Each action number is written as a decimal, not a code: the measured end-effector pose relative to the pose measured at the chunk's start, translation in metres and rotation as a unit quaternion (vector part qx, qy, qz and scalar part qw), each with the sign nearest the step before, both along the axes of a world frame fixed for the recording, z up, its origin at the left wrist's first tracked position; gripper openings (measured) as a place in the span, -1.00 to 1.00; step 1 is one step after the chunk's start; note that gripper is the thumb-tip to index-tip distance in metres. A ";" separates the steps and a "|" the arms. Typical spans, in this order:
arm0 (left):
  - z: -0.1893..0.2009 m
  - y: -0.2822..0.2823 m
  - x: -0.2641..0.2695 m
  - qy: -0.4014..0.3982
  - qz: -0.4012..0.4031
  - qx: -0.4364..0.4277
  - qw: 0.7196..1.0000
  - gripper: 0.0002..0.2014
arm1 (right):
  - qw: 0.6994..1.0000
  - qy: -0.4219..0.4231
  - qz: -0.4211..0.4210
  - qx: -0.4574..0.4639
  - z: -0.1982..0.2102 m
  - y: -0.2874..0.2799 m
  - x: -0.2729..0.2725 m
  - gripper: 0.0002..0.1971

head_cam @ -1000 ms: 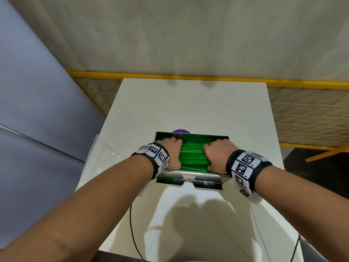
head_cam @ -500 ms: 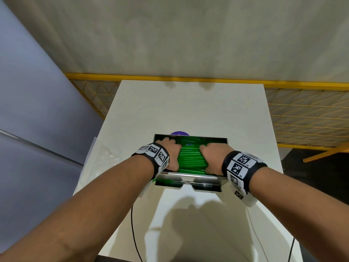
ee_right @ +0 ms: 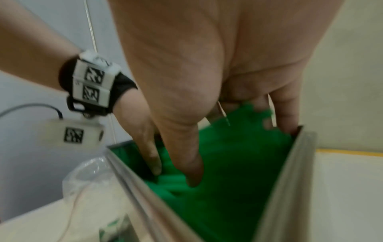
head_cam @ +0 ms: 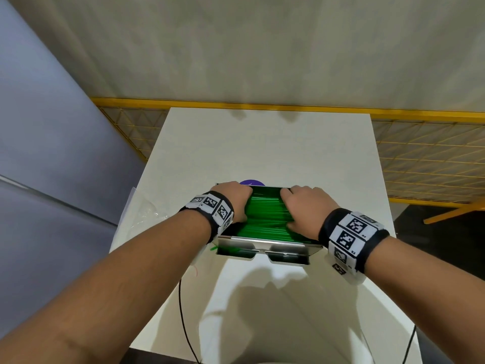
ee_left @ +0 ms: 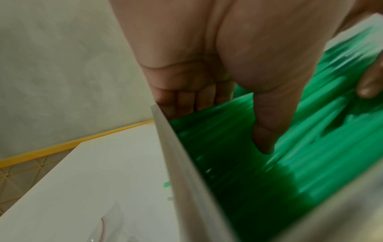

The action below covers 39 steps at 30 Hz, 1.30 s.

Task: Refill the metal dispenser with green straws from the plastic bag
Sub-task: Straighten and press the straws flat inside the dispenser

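An open-topped metal dispenser [head_cam: 265,252] stands on the white table [head_cam: 262,143], filled with green straws [head_cam: 265,216] lying left to right. My left hand [head_cam: 236,203] is inside it at the left end, and my right hand [head_cam: 307,208] at the right end. In the left wrist view the left hand [ee_left: 238,78] points straight fingers down beside the box wall [ee_left: 182,163], its thumb pressing into the straws [ee_left: 311,155]. In the right wrist view the right hand [ee_right: 207,81] likewise pushes straight fingers into the straws [ee_right: 238,163]. Neither hand grips anything.
The crumpled clear plastic bag [head_cam: 143,211] lies at the table's left edge beside the dispenser. A purple round thing [head_cam: 252,183] peeks out behind the box. Black cables [head_cam: 183,311] hang over the near edge. A yellow mesh fence [head_cam: 420,158] borders the table.
Both hands have slid over the straws toward the dispenser's far wall, and their fingertips now reach its back rim. The dispenser has stayed in place.
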<state>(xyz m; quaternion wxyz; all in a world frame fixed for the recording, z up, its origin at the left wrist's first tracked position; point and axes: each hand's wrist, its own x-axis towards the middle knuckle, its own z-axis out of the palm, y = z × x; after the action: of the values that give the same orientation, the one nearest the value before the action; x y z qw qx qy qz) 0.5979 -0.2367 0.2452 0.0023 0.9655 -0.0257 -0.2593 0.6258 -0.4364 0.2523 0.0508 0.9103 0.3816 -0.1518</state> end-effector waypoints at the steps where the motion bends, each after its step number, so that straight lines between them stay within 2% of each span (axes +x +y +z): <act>1: 0.000 0.000 0.000 0.001 0.001 -0.002 1.000 -0.59 | 1.000 -0.011 0.000 0.015 0.005 -0.003 -0.002 -0.51; 5: 0.006 -0.003 -0.002 -0.003 -0.001 -0.009 1.000 -0.65 | 0.988 -0.089 0.022 0.126 0.020 -0.020 -0.010 -0.78; 7: 0.010 -0.004 -0.002 -0.014 -0.002 -0.014 1.000 -0.72 | 0.993 -0.014 0.014 0.120 0.017 -0.026 -0.014 -0.83; 9: 0.014 -0.006 -0.003 -0.037 -0.001 -0.031 0.999 -0.78 | 0.993 0.107 0.004 0.044 0.010 -0.026 -0.018 -0.68; 11: 0.016 -0.008 -0.004 -0.058 0.001 -0.057 0.997 -0.78 | 0.988 0.152 0.000 0.012 0.005 -0.022 -0.019 -0.59; 14: 0.013 -0.014 -0.008 -0.043 -0.011 -0.088 0.995 -0.66 | 0.991 0.137 0.002 0.011 0.000 -0.013 -0.019 -0.66; 16: 0.007 -0.015 -0.011 -0.006 -0.022 -0.088 0.996 -0.54 | 0.993 0.105 -0.005 0.048 0.004 -0.010 -0.018 -0.73; 18: 0.001 -0.016 -0.013 0.016 -0.027 -0.089 0.996 -0.52 | 0.995 0.059 -0.005 0.076 0.004 -0.008 -0.016 -0.71; 22: 0.000 -0.012 -0.013 0.004 -0.003 -0.092 0.996 -0.51 | 0.998 0.026 0.016 -0.056 -0.001 0.001 -0.020 -0.64; 25: 0.005 -0.003 -0.014 -0.020 0.004 -0.099 0.995 -0.55 | 0.995 0.052 0.017 -0.088 -0.002 0.003 -0.017 -0.71; 30: 0.008 0.000 -0.019 -0.047 0.006 -0.093 0.995 -0.63 | 0.999 0.030 -0.011 -0.024 -0.008 0.000 -0.006 -0.82; 33: 0.010 -0.006 -0.022 -0.105 -0.001 -0.086 0.991 -0.74 | 0.999 0.007 -0.011 0.052 -0.011 -0.004 -0.003 -0.83; 35: 0.014 -0.012 -0.024 -0.135 -0.009 -0.107 0.985 -0.80 | 0.992 -0.040 -0.002 0.118 -0.006 -0.010 -0.004 -0.90; 37: 0.018 -0.018 -0.025 -0.110 -0.021 -0.133 0.985 -0.88 | 0.984 -0.062 -0.009 0.169 0.003 -0.016 -0.008 -0.95; 39: 0.018 -0.025 -0.027 -0.037 -0.015 -0.148 0.988 -0.87 | 0.990 0.028 -0.023 0.138 0.012 -0.019 -0.016 -0.85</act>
<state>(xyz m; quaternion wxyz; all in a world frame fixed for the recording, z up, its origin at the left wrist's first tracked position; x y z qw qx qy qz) 0.5713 -0.2615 0.2633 0.1404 0.9628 -0.0788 -0.2169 0.6098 -0.4550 0.2638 -0.0896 0.9126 0.3788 -0.1247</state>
